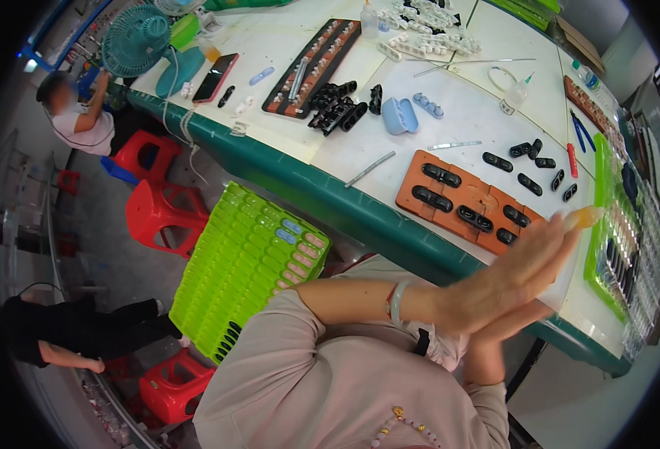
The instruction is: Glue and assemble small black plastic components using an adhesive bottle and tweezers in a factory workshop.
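My left hand, with a pale bangle at its wrist, is raised over the table's front edge, its fingers stretched out. Pressed against it from below is my right hand, flat and partly hidden behind the left. A yellowish finger cot covers a fingertip at the far end of the hands; whose finger it is, I cannot tell. Neither hand shows anything held. Just left of them lies an orange-brown fixture block, bearing several black oval cases. More black pieces lie loose behind it.
A green tray stands at the right, near blue-handled pliers and a red tool. Metal tweezers and a light-blue case lie farther back. Stacked green trays and red stools stand at the left; two people are beyond.
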A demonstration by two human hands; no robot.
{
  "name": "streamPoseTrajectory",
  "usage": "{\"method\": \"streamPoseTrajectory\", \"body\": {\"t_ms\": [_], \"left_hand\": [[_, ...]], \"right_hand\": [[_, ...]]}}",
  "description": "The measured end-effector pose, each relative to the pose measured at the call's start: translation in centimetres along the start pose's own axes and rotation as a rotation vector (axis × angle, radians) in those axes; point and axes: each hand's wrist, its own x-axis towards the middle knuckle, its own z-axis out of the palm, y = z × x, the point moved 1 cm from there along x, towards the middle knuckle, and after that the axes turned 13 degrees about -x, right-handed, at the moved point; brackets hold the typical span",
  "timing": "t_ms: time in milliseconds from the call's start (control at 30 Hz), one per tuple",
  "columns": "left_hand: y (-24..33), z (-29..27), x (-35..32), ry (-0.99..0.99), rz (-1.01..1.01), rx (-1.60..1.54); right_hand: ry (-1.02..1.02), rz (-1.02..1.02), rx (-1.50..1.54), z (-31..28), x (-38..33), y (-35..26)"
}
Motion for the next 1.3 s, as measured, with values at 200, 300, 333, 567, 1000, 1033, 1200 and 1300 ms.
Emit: {"method": "streamPoseTrajectory", "body": {"t_ms": [200,300,333,567,1000,1033,1200,1300], "left_hand": [[0.6,1.9,-1.6,-0.018,-0.048,0.16],[-1.5,0.3,-0.9,-0.022,-0.034,-0.19],[-1.2,-0.6,0.8,-0.025,0.207,-0.117],[-1.6,1.0,-1.0,-0.076,0.015,-0.287],[5.0,-5.4,-3.6,-0.086,-0.208,0.623],[5.7,-6.6,-3.0,0.033,-0.159,0.862],[5.7,-10.0,-1.7,0.055,-0.25,1.174],[4.7,-10.1,-1.6,-0.009,-0.332,1.214]], "right_hand": [[0.003,0.002,-0.147,-0.6,0.5,-1.2],[0.011,-0.02,-0.213,-0.9,1.5,-1.6],[0.021,-0.023,-0.247,-1.4,1.8,-1.6],[0.018,-0.015,-0.358,-1.8,1.7,-1.4],[-0.107,-0.192,-0.714,-6.2,4.0,0.8],[-0.232,-0.294,-1.05,-6.2,3.7,0.7],[-0.482,-0.327,-0.934,-3.4,4.3,2.0],[-0.562,-0.418,-0.896,-2.1,5.1,3.0]]}}
